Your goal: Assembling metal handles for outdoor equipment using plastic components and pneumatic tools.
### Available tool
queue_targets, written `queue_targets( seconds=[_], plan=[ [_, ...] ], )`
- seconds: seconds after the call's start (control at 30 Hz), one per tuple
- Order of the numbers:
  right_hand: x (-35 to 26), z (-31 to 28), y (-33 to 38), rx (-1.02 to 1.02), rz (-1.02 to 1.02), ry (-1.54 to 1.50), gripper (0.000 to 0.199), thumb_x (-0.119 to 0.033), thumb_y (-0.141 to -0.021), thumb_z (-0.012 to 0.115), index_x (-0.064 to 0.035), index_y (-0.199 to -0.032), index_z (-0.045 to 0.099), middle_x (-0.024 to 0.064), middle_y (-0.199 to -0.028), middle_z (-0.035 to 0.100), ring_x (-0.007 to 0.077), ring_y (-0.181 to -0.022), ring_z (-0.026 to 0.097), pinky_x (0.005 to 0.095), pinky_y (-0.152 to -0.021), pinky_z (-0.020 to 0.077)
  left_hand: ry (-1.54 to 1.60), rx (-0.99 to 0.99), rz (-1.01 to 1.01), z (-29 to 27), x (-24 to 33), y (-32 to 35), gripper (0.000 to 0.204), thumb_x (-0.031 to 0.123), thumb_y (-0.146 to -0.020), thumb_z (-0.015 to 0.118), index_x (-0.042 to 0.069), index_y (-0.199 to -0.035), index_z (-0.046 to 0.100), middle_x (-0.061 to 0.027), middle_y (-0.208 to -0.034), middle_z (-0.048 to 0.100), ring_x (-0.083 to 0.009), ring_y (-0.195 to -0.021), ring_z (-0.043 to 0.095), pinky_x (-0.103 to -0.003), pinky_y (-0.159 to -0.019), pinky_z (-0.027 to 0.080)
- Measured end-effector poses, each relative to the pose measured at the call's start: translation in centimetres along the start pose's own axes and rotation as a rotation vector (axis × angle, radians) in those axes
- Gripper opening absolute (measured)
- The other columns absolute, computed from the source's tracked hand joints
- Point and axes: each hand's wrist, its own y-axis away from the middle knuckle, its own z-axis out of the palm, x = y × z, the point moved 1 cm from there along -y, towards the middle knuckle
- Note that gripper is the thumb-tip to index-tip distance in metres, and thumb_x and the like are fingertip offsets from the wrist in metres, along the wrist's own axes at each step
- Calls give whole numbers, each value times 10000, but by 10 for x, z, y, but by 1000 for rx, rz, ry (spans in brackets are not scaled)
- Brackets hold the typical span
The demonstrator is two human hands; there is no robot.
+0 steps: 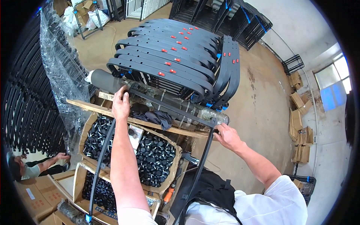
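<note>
A black metal tube frame (170, 107) lies before me, its crossbar running between my hands and its side bars reaching back toward my body. At its left corner, my left hand (120, 105) is closed, thumb and forefinger pinching a small dark round piece that looks like a screw-in foot. My right hand (228, 135) is closed the same way at the right corner, on a similar dark piece mostly hidden by the fingers. Beneath the left arm, cartons hold many black screw-in feet (155, 157) with silver bolts; another batch of feet (99, 191) sits nearer.
Curved black frames (165, 56) with red tags are stacked just beyond the crossbar. A wooden plank (180, 130) and dark cloth (159, 119) lie under the frame. Plastic-wrapped black frames (63, 75) stand left, near another person (37, 167). An orange-handled tool (168, 195) lies by the cartons.
</note>
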Motion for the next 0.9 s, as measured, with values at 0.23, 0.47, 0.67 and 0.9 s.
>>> queue_targets(
  seconds=[0.23,0.47,0.67,0.9],
  plan=[
    [11,9,-13,41,26,88,272,-313,-1030,601,-72,-1156,621,194,-926,750,418,-842,736,539,-733,593,4,-61,-109,3,17,1,290,255,-1054,594,162,-1307,703,-115,-1360,653,-301,-1271,623,-405,-1093,470],
    [-7,-4,-16,-135,113,50,396,-358,-1023,576,-41,-1256,525,286,-944,734,479,-928,723,586,-828,565,-53,-7,6,-5,2,2,276,295,-1067,585,184,-1289,707,-86,-1309,655,-281,-1221,640,-402,-1065,485],
    [5,-14,-12,-244,59,82,482,-381,-980,608,19,-1233,517,304,-979,733,491,-966,714,565,-856,561,-84,-89,-253,1,32,5,292,267,-1062,604,176,-1330,678,-68,-1353,653,-270,-1196,659,-392,-1069,489],
    [-1,-1,-26,-149,65,323,450,-426,-1009,613,17,-1088,626,238,-783,733,429,-768,738,554,-734,581,57,33,-135,-7,3,5,288,262,-1054,599,199,-1324,678,-89,-1277,710,-300,-1168,679,-397,-1071,486]
  ],
)
